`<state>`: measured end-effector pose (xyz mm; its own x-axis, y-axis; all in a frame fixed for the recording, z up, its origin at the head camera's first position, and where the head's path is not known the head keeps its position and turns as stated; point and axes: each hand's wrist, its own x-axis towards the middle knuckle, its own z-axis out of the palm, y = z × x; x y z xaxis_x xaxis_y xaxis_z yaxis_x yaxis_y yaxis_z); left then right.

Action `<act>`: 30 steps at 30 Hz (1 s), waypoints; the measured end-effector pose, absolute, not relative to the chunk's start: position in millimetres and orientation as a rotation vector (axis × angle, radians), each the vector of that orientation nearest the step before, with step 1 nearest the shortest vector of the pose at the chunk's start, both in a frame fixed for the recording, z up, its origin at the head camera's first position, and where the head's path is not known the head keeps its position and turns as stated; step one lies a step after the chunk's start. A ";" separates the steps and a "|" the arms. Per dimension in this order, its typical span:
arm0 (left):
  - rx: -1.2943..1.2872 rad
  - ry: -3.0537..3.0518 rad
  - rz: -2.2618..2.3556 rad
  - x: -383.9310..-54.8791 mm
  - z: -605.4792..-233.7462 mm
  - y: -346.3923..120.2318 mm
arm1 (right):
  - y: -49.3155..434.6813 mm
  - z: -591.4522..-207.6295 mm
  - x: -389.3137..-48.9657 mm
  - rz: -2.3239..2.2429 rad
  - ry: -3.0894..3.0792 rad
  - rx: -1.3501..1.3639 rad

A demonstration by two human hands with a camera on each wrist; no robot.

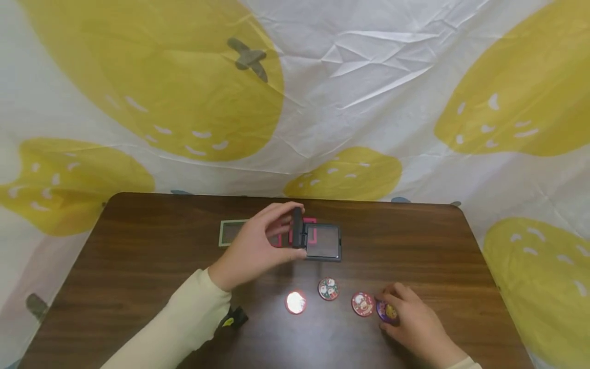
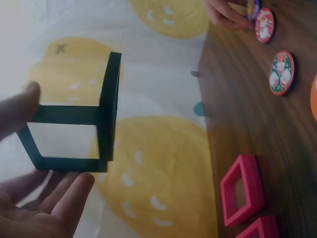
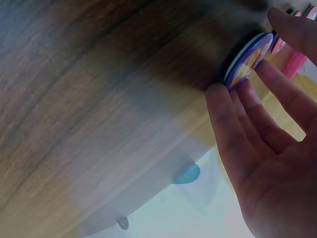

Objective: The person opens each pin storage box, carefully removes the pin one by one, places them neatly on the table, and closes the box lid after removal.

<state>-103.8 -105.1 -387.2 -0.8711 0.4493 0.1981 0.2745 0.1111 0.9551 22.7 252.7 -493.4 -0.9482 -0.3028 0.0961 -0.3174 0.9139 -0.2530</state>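
My left hand (image 1: 251,246) grips a dark hinged display frame (image 1: 324,243) with clear panes, thumb on one side and fingers on the other. Its two halves stand spread apart at the hinge, and in the left wrist view the dark frame (image 2: 64,115) shows against the backdrop. At the right, my right hand (image 1: 415,318) holds a purple-rimmed round badge (image 1: 386,311) at its edges, between thumb and fingers, low at the tabletop. Close beside it lies a red round badge (image 1: 362,304). A green-and-red badge (image 1: 329,289) and a glare-whitened badge (image 1: 295,302) lie further left.
Pink square frames (image 2: 242,191) lie on the brown wooden table (image 1: 152,241), partly hidden behind my left hand in the head view. A light green frame (image 1: 223,234) lies left of them. Behind the table hangs a lemon-print cloth (image 1: 313,92). A black object (image 1: 238,319) shows by my left sleeve.
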 end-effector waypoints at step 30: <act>0.781 2.646 1.061 -176.1 -460.5 -20.2 | 245.2 -469.5 15.0 0.588 -2.713 0.502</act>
